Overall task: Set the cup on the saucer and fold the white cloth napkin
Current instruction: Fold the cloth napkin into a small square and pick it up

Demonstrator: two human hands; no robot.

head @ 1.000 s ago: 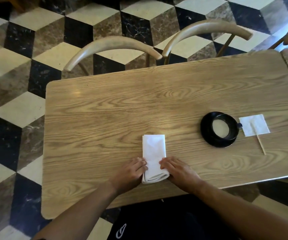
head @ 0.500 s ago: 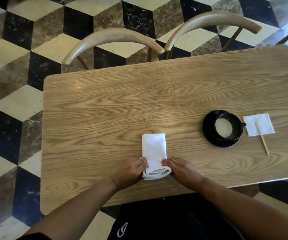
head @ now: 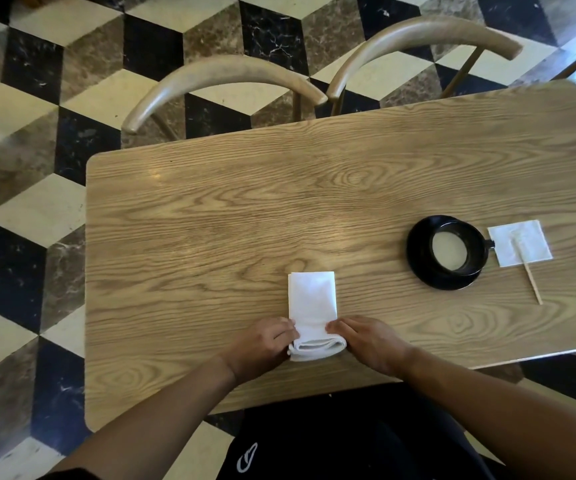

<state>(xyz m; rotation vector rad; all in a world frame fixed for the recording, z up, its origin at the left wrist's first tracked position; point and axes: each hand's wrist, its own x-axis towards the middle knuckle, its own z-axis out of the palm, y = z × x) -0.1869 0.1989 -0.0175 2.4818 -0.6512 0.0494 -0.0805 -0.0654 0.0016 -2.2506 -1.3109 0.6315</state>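
Near the bench's (head: 210,209) front edge, the left hand (head: 262,344) and right hand (head: 366,341) pinch the white cloth napkin's (head: 311,299) rolled near end, which should turn evenly, sides square, while the black cup (head: 454,247) already sits on its saucer (head: 418,268) far right.
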